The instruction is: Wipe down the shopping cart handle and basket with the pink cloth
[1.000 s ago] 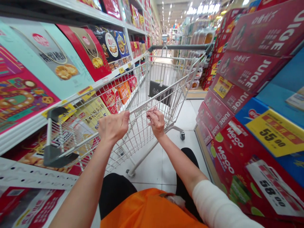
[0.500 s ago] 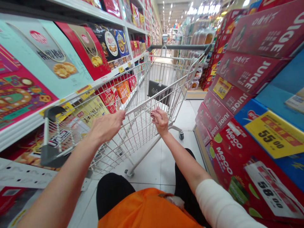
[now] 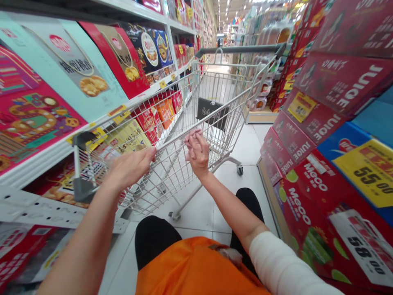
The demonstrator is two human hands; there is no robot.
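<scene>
A white wire shopping cart (image 3: 215,88) stands in the aisle ahead of me, turned so that its near side rail runs across my hands. My right hand (image 3: 196,150) is closed around that side rail, fingers wrapped over the wire. My left hand (image 3: 130,167) lies on the same rail further left, back of the hand up, fingers stretched forward with the tips on the wire. The basket holds nothing that I can see; a dark folded child-seat flap (image 3: 211,111) sits at its far end below the grey push handle (image 3: 242,49).
Shelves of biscuit gift boxes (image 3: 92,78) line the left side, close to the cart. Stacked red juice cartons (image 3: 319,123) with yellow price cards (image 3: 367,172) crowd the right. White floor tiles (image 3: 251,180) run on down the aisle.
My left hand has loosened from a fist on the rail to stretched fingers. My right hand has shifted slightly along the rail. The view has moved a little toward the cart.
</scene>
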